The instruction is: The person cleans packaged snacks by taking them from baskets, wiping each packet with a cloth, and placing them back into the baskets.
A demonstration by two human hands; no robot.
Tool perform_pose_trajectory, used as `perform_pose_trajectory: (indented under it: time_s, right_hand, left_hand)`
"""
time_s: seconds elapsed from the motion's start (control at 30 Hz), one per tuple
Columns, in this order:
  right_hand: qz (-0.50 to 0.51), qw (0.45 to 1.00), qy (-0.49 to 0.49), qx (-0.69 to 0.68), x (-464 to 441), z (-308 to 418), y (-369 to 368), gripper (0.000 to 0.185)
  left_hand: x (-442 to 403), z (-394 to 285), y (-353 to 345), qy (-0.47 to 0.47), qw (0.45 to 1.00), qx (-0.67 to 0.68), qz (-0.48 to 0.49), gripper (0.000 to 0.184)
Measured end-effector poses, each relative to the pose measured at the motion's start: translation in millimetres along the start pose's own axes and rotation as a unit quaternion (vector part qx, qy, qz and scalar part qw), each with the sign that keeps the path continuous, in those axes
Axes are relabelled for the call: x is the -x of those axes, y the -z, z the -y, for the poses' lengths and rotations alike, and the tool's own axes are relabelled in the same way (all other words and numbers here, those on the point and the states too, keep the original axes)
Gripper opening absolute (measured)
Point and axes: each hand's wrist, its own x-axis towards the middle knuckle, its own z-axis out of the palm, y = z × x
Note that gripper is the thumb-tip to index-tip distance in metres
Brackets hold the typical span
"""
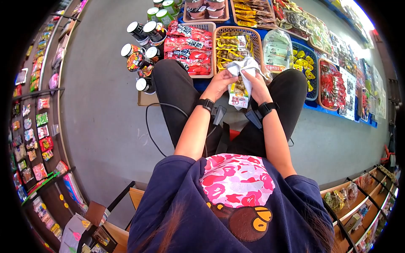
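Between my knees, my left hand (220,83) and my right hand (258,87) are both closed on a white cloth (245,66) bunched around a snack packet (238,96). The packet hangs upright, its white printed lower end showing below the cloth. My left fingertips pinch the cloth and the packet's left edge. My right thumb presses the cloth from the right, its other fingers partly hidden. Just beyond my hands stands a tan basket (260,49) of similar yellow packets (230,43).
Left of it is a basket of red packets (188,49), with several black cups (155,30) beyond. A clear bag (278,49) and a blue basket (315,63) of yellow packets lie right. Stocked shelves (42,105) line the left side. A black cable (147,126) loops by my left leg.
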Motion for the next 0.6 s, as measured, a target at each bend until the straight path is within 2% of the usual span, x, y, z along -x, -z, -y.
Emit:
perform_pose_trajectory:
  time_s: [0.07,0.23,0.6]
  right_hand:
    - [-0.001,1.0,-0.009,0.022,0,-1,1,0.023]
    - [0.0,0.998,0.037,0.044,0,-3,3,0.021]
    - [-0.042,0.997,0.037,0.052,-5,-12,8,0.02]
  left_hand:
    - [0,1,2,-0.007,1.0,-0.006,0.005,0.018]
    - [-2,2,3,-0.01,0.999,-0.046,0.013,0.017]
    - [0,3,3,0.004,0.998,-0.069,0.002,0.023]
